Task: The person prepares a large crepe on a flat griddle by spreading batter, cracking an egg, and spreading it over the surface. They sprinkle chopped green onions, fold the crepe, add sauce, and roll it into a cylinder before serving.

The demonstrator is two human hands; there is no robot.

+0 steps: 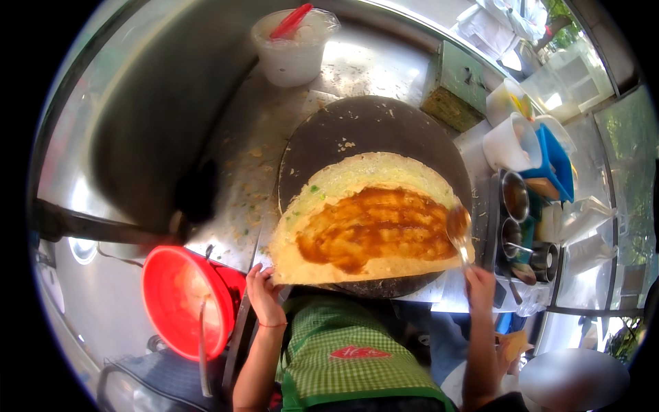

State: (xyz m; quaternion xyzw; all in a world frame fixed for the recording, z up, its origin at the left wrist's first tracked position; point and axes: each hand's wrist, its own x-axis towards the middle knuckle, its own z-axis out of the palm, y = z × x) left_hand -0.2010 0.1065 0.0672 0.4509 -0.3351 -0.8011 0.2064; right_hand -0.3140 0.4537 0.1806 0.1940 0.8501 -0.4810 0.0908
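A large folded crepe (360, 273) lies over the near part of a round dark griddle (370, 123). Brown sauce (376, 221) coats the middle of its folded face, and an egg layer with bits of green shows along the far rim. My left hand (265, 293) is at the crepe's near left corner, fingers bent against its edge; whether they pinch it is hard to tell. My right hand (480, 288) grips a metal spoon (458, 232), its sauce-covered bowl resting at the crepe's right edge.
A red basin (154, 304) with a ladle stands at left. Behind the griddle are a white tub (288, 62) and a metal box (458, 82). Sauce pots (515, 195), a blue container (564, 165) and white tubs line the right. Another person (509, 355) is at lower right.
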